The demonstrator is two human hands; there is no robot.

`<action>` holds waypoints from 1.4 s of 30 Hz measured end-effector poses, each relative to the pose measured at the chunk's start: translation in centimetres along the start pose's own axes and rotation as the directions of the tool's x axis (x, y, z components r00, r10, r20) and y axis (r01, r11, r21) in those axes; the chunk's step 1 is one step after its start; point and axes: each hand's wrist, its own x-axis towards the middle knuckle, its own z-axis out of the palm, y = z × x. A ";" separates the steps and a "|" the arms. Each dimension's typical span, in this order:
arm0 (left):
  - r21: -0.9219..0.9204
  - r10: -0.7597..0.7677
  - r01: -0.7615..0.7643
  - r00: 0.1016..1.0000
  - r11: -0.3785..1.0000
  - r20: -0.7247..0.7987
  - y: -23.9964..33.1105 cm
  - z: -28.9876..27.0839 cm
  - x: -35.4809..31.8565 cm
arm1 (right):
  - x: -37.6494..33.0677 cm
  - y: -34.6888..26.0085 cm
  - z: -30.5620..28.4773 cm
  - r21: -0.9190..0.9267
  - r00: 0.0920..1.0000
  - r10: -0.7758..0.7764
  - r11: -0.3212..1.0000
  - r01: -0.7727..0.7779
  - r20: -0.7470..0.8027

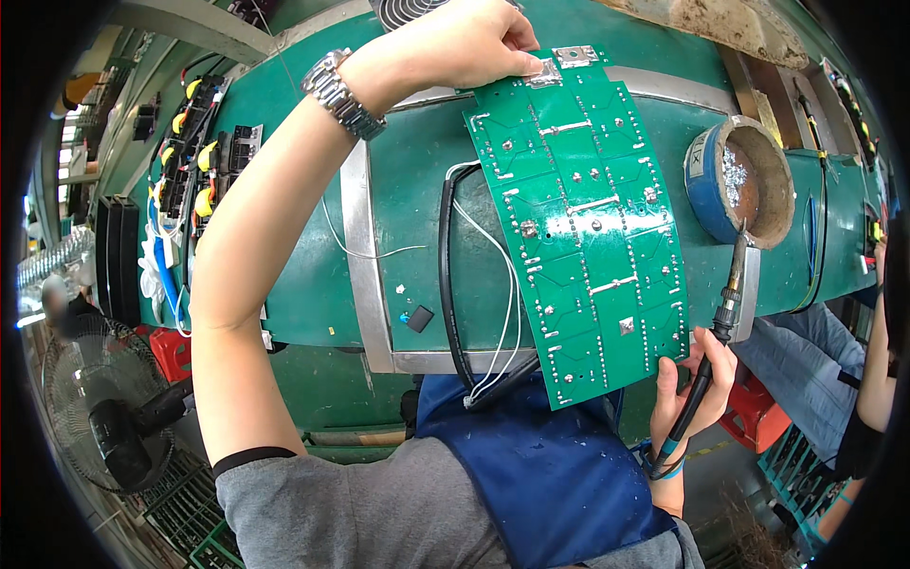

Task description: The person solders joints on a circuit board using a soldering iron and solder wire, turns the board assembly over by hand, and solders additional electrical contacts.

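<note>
Grey sleeve (284, 503) and navy apron (559, 474) lie nearest, and beyond them I hold up a long green circuit board (597, 270), soldered side toward me, over the front part of the green tabletop (412, 171). My left grip (474, 43), below a metal-banded wristwatch (341, 95), pinches the board's far edge beside silvery square pads (575, 57). My right grip (697, 375) is wrapped around a soldering iron (728, 303), with fingertips at the board's near right corner. The iron's tip shows at the rim of a round blue pot (706, 199) containing silvery bits (732, 175); whether they touch, I can't tell. Left of the board, a black cable (448, 266) and white wires (512, 284) run toward me, near a small black block-shaped component (418, 319). Farther left is a caged fan (118, 441); on my right, another person in jeans (806, 346).
</note>
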 end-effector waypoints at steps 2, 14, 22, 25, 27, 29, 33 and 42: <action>-0.010 -0.027 0.028 0.999 1.000 0.043 -0.3 -0.2 0.3 | -0.1 0.0 0.1 0.048 0.999 0.034 0.998 -0.033 -0.012; -0.424 -0.164 0.159 0.986 0.892 0.025 0.5 -2.1 -3.3 | -1.2 -1.3 0.0 0.378 0.969 0.243 0.901 -0.211 -0.038; -0.593 -0.254 0.206 0.967 0.778 0.003 4.3 -4.0 -7.9 | -0.6 -0.4 -1.2 0.512 0.952 0.293 0.833 -0.209 -0.088; -0.679 -0.241 0.184 0.971 0.710 0.012 4.6 -4.0 -8.8 | 0.1 0.1 -1.6 0.538 0.951 0.294 0.819 -0.200 -0.095; -0.752 -0.233 0.179 0.972 0.634 0.035 4.6 -3.7 -9.0 | 0.6 0.5 -1.8 0.565 0.948 0.304 0.800 -0.202 -0.091; -0.790 -0.234 0.206 0.969 0.577 0.082 4.4 -3.6 -9.1 | 1.1 0.9 -1.9 0.581 0.962 0.264 0.795 -0.173 -0.075; -0.839 -0.241 0.231 0.963 0.493 0.123 4.4 -3.4 -9.5 | 1.5 1.6 -1.7 0.617 0.967 0.251 0.768 -0.173 -0.042; -0.876 -0.237 0.231 0.962 0.423 0.139 5.1 -3.5 -11.7 | 1.9 1.8 -1.9 0.642 0.966 0.257 0.743 -0.189 -0.013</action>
